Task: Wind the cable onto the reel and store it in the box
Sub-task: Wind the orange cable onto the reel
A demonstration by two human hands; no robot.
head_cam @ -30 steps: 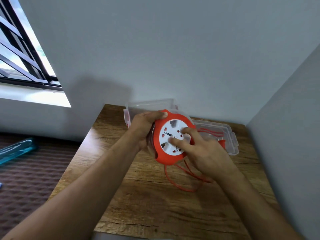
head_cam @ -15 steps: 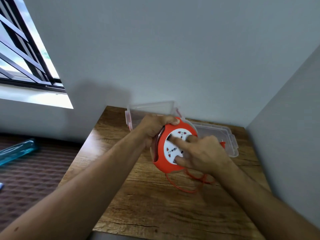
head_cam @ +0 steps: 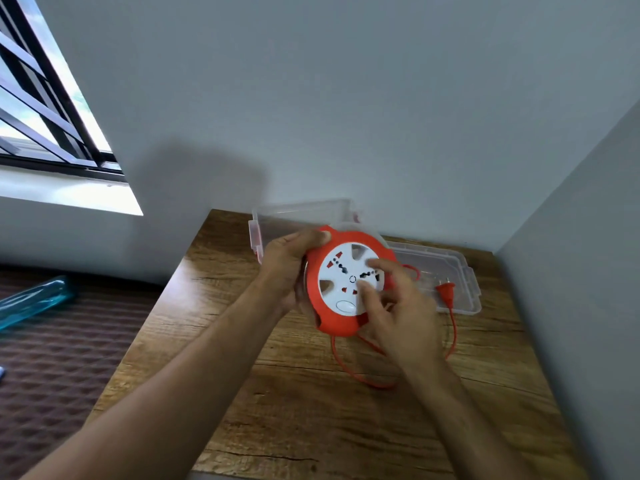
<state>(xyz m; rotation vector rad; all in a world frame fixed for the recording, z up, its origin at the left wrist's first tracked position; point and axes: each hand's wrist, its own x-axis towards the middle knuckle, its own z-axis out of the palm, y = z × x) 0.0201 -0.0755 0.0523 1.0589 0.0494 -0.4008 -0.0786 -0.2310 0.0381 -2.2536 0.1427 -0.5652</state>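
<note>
An orange cable reel (head_cam: 332, 323) with a white socket face is held upright above the wooden table (head_cam: 311, 427). My left hand (head_cam: 287, 268) grips its left rim. My right hand (head_cam: 398, 317) has its fingertips on the white face, fingers spread. Loose orange cable (head_cam: 349, 370) hangs from the reel's underside and loops on the table. Its plug (head_cam: 445, 291) lies over the front wall of the clear plastic box (head_cam: 464, 271) at the back right. The box's clear lid (head_cam: 298, 216) stands behind the reel.
Grey walls close the table in at the back and right. A window (head_cam: 41, 109) is at the upper left. Left of the table lies a brown patterned surface (head_cam: 52, 358) with a teal translucent object (head_cam: 31, 301).
The white face has turned under my right fingers. The loose cable on the table has shifted, and the plug now shows at the box's front wall. My left hand keeps its grip.
</note>
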